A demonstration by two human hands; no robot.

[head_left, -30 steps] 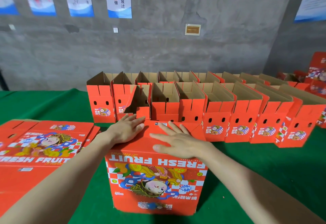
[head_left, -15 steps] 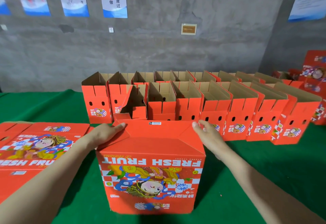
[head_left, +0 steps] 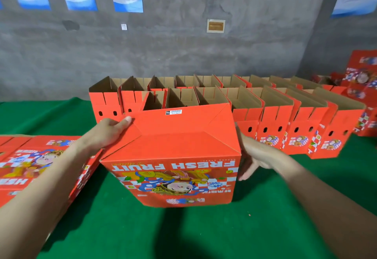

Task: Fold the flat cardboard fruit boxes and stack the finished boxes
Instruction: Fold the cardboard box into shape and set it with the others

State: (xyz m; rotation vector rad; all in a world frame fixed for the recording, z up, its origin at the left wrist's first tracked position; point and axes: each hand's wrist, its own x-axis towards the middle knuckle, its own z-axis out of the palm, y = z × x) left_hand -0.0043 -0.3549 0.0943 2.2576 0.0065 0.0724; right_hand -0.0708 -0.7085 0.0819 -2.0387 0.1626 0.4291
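Observation:
A folded red fruit box (head_left: 173,142) with its "FRESH FRUIT" print upside down is held between my hands in the middle of the view. Its closed bottom faces up and it tilts a little. My left hand (head_left: 110,132) grips its upper left corner, thumb on the top face and fingers hidden behind the side. My right hand (head_left: 255,154) presses flat against the right side, fingers straight and pointing down. A stack of flat red boxes (head_left: 36,163) lies at the left, under my left forearm.
Two rows of finished open-topped boxes (head_left: 273,120) stand behind the held box, running from centre left to right. More red boxes (head_left: 361,75) are piled at the far right. A green cloth (head_left: 204,234) covers the table, and a grey wall stands behind.
Both hands slid off the top face to the box's two sides. The box has since come up and toward the rows, tilting slightly.

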